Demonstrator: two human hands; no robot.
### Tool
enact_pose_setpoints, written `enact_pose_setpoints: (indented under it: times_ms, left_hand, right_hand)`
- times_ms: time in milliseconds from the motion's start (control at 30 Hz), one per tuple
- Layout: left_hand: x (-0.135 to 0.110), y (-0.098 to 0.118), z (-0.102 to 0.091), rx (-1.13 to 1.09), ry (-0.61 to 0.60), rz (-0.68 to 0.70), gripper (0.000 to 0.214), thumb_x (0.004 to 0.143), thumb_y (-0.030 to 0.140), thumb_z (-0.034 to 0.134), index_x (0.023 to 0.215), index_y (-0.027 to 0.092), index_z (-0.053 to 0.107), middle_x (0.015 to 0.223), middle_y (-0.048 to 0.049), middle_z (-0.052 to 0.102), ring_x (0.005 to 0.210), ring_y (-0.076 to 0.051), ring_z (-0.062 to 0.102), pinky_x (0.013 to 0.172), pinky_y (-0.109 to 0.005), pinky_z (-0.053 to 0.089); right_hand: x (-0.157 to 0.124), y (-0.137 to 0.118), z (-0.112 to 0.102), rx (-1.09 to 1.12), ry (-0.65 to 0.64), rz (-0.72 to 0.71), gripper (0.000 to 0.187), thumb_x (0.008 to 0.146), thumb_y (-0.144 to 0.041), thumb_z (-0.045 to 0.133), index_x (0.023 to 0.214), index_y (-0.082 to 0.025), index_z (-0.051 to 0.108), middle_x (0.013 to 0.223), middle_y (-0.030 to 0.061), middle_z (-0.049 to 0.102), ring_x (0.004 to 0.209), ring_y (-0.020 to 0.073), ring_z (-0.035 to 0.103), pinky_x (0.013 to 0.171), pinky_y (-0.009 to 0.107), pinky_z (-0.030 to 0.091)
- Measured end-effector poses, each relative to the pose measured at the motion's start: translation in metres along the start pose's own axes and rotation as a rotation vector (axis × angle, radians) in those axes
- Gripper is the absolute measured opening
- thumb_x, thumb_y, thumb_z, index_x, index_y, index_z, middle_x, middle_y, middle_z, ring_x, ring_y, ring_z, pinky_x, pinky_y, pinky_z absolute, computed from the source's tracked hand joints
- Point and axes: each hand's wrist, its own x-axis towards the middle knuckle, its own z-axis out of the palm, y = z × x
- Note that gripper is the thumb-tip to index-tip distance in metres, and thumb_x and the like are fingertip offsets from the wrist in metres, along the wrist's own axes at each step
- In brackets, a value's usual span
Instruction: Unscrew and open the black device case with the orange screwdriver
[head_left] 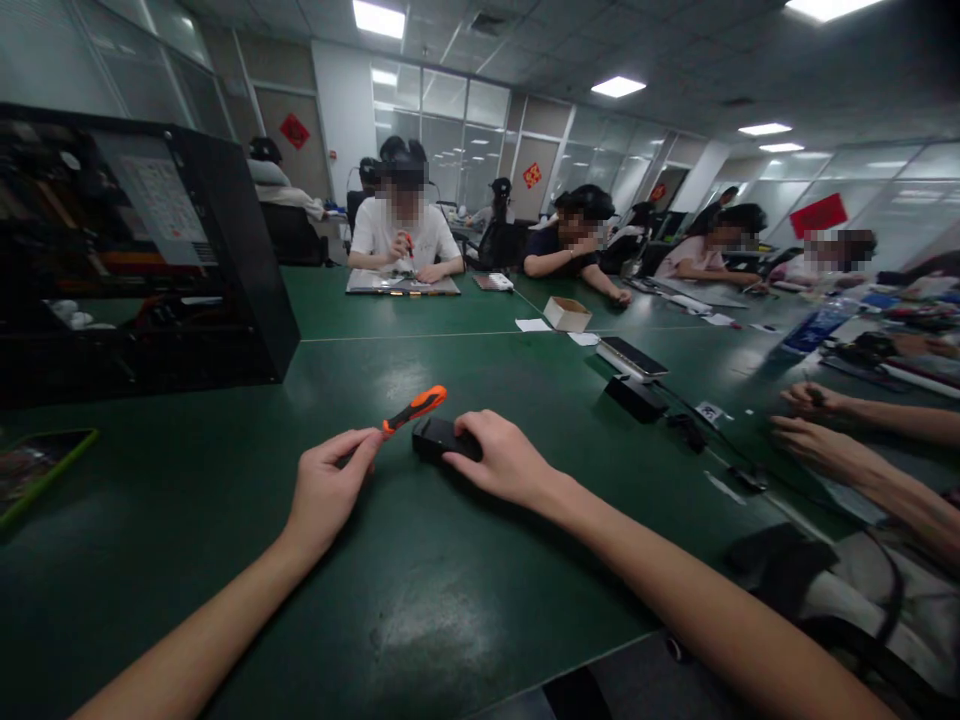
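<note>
My left hand (328, 485) is closed in a pinch on the tip end of an orange and black screwdriver (415, 407), whose handle points up and to the right. My right hand (501, 462) rests on a small black box (437, 437) lying on the green table (420, 600), its fingers curled over the box's right end. The two hands are close together near the table's middle, the screwdriver just above and left of the box.
A black computer case (142, 255) stands at the left. A phone in a green case (37, 465) lies at the left edge. Another person's hands (814, 425) work at the right. A phone (634, 357), a black adapter (636, 396), a cardboard box (567, 314) and seated people lie beyond.
</note>
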Motion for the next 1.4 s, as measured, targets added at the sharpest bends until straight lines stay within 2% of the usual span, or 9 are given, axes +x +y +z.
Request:
enact_pose_setpoints:
  times_ms: [233, 333, 467, 567, 667, 733, 867, 1200, 1400]
  left_hand:
    - [0.004, -0.017, 0.002, -0.081, 0.042, -0.047, 0.022, 0.088, 0.037, 0.068, 0.086, 0.021, 0.082, 0.097, -0.0050, 0.072, 0.090, -0.021, 0.068, 0.081, -0.029, 0.051]
    - [0.002, -0.019, 0.003, -0.067, -0.043, -0.019, 0.024, 0.090, 0.039, 0.066, 0.086, 0.022, 0.082, 0.096, -0.0049, 0.072, 0.091, -0.021, 0.068, 0.082, -0.029, 0.051]
    - [0.000, -0.012, 0.003, 0.012, -0.197, 0.076, 0.025, 0.093, 0.039, 0.063, 0.085, 0.025, 0.082, 0.096, -0.0048, 0.071, 0.089, -0.021, 0.069, 0.083, -0.031, 0.052]
    - [-0.001, -0.008, 0.004, 0.073, -0.263, 0.132, 0.026, 0.095, 0.038, 0.060, 0.089, 0.027, 0.082, 0.100, -0.0053, 0.072, 0.094, -0.023, 0.069, 0.086, -0.034, 0.053]
    - [-0.003, -0.007, 0.007, 0.116, -0.271, 0.117, 0.024, 0.092, 0.038, 0.063, 0.108, 0.027, 0.077, 0.115, -0.0070, 0.071, 0.108, -0.027, 0.068, 0.097, -0.041, 0.053]
    - [-0.006, -0.007, 0.009, 0.155, -0.267, 0.083, 0.044, 0.084, 0.039, 0.072, 0.126, 0.025, 0.068, 0.131, -0.0105, 0.066, 0.124, -0.032, 0.061, 0.108, -0.048, 0.047]
    - [-0.010, -0.005, 0.012, 0.215, -0.379, -0.014, 0.083, 0.074, 0.041, 0.081, 0.146, 0.020, 0.048, 0.149, -0.0165, 0.054, 0.137, -0.036, 0.052, 0.116, -0.055, 0.040]
    - [-0.007, 0.001, 0.009, 0.268, -0.488, -0.109, 0.088, 0.072, 0.048, 0.081, 0.147, 0.018, 0.045, 0.148, -0.0179, 0.055, 0.134, -0.038, 0.054, 0.113, -0.054, 0.043]
    - [-0.007, 0.006, 0.007, 0.336, -0.506, -0.025, 0.083, 0.075, 0.050, 0.079, 0.146, 0.021, 0.049, 0.144, -0.0145, 0.058, 0.130, -0.037, 0.055, 0.109, -0.053, 0.045]
  right_hand:
    - [0.011, -0.030, 0.031, 0.164, -0.021, 0.009, 0.037, 0.082, -0.037, 0.078, 0.108, -0.020, 0.059, 0.108, 0.0079, 0.065, 0.095, 0.0219, 0.061, 0.083, 0.035, 0.048]
    - [0.006, -0.029, 0.031, 0.560, 0.019, 0.192, 0.045, 0.081, -0.041, 0.078, 0.117, -0.022, 0.058, 0.106, 0.0037, 0.066, 0.074, 0.0142, 0.057, 0.068, 0.030, 0.045]
    - [0.010, -0.019, 0.036, 1.206, 0.077, 0.367, 0.055, 0.075, -0.052, 0.082, 0.117, -0.022, 0.061, 0.081, -0.0027, 0.062, 0.059, 0.0102, 0.049, 0.055, 0.025, 0.036]
    - [0.014, -0.013, 0.046, 1.336, 0.080, 0.441, 0.053, 0.072, -0.063, 0.080, 0.099, -0.020, 0.063, 0.064, -0.0049, 0.056, 0.052, 0.0104, 0.047, 0.051, 0.024, 0.035]
    - [0.018, -0.011, 0.053, 1.478, 0.124, 0.530, 0.056, 0.071, -0.070, 0.077, 0.090, -0.021, 0.059, 0.059, -0.0073, 0.049, 0.050, 0.0093, 0.043, 0.050, 0.024, 0.034]
    - [0.021, -0.009, 0.055, 1.569, 0.169, 0.579, 0.057, 0.070, -0.070, 0.077, 0.090, -0.022, 0.056, 0.059, -0.0089, 0.044, 0.051, 0.0090, 0.041, 0.052, 0.023, 0.035]
    - [0.027, -0.001, 0.054, 1.677, 0.225, 0.668, 0.057, 0.067, -0.068, 0.081, 0.084, -0.023, 0.051, 0.055, -0.0108, 0.037, 0.049, 0.0084, 0.036, 0.051, 0.022, 0.032]
    - [0.026, -0.003, 0.050, 1.717, 0.241, 0.733, 0.052, 0.072, -0.067, 0.076, 0.076, -0.023, 0.048, 0.055, -0.0095, 0.035, 0.049, 0.0106, 0.039, 0.049, 0.024, 0.031]
    - [0.026, -0.007, 0.048, 1.671, 0.232, 0.707, 0.056, 0.066, -0.069, 0.079, 0.075, -0.022, 0.049, 0.059, -0.0074, 0.044, 0.051, 0.0100, 0.042, 0.050, 0.023, 0.035]
